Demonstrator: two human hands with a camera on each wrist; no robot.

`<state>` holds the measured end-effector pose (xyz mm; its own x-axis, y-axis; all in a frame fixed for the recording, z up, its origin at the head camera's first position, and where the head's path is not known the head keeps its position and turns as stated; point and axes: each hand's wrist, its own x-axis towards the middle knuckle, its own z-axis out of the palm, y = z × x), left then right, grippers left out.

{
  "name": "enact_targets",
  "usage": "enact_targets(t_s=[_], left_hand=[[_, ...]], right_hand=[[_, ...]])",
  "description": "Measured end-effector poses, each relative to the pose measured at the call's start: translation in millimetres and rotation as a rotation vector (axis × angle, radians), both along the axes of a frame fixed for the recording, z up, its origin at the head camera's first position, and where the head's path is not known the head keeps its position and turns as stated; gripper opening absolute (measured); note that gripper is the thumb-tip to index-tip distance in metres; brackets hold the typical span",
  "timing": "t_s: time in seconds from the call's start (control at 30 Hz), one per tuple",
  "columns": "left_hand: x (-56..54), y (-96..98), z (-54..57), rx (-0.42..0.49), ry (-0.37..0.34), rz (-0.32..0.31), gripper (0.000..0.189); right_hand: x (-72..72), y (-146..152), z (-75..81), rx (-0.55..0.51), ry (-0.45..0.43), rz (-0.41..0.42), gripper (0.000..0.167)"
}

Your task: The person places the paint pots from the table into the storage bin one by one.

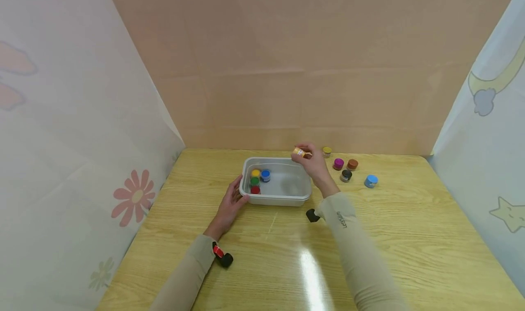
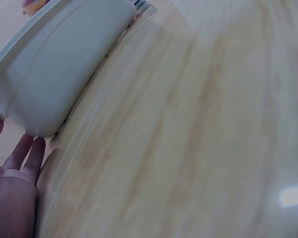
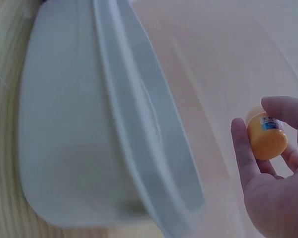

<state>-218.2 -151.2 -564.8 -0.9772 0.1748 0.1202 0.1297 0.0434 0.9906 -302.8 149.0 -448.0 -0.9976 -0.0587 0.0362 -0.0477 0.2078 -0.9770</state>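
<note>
My right hand pinches a small orange paint jar between thumb and fingers, above the back right corner of a white plastic box. In the right wrist view the orange jar has a small label and is held in the air beside the box wall. The left hand rests against the box's left end; its extended fingertips touch the wall in the left wrist view. Inside the box's left part stand a yellow jar, a green jar, a red jar and a blue jar.
Right of the box, on the wooden table, are a dark yellow jar, a magenta jar, a brown jar, a black jar and a light blue jar. A brown paper backdrop rises behind.
</note>
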Motion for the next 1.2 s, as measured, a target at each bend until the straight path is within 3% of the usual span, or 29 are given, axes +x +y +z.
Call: enact_targets(t_s=[0.13, 0.3, 0.5, 0.77, 1.2], left_hand=[[-1.2, -0.3, -0.9, 0.009, -0.006, -0.003, 0.069], [-1.0, 0.7, -0.4, 0.016, -0.004, 0.001, 0.069], [0.4, 0.9, 0.5, 0.011, -0.009, 0.009, 0.070], [-0.6, 1.3, 0.5, 0.016, 0.004, 0.009, 0.070], [0.5, 2.4, 1.9, 0.016, 0.012, 0.005, 0.070]], right_hand=[[0.2, -15.5, -6.2, 0.007, -0.009, 0.039, 0.046], [2.0, -26.7, -14.3, 0.112, 0.030, 0.081, 0.042], [7.7, -33.2, -17.0, 0.172, 0.009, 0.131, 0.035], [6.8, -40.9, -25.0, 0.253, -0.007, 0.257, 0.036], [3.8, -53.7, -33.4, 0.375, 0.013, 0.353, 0.030]])
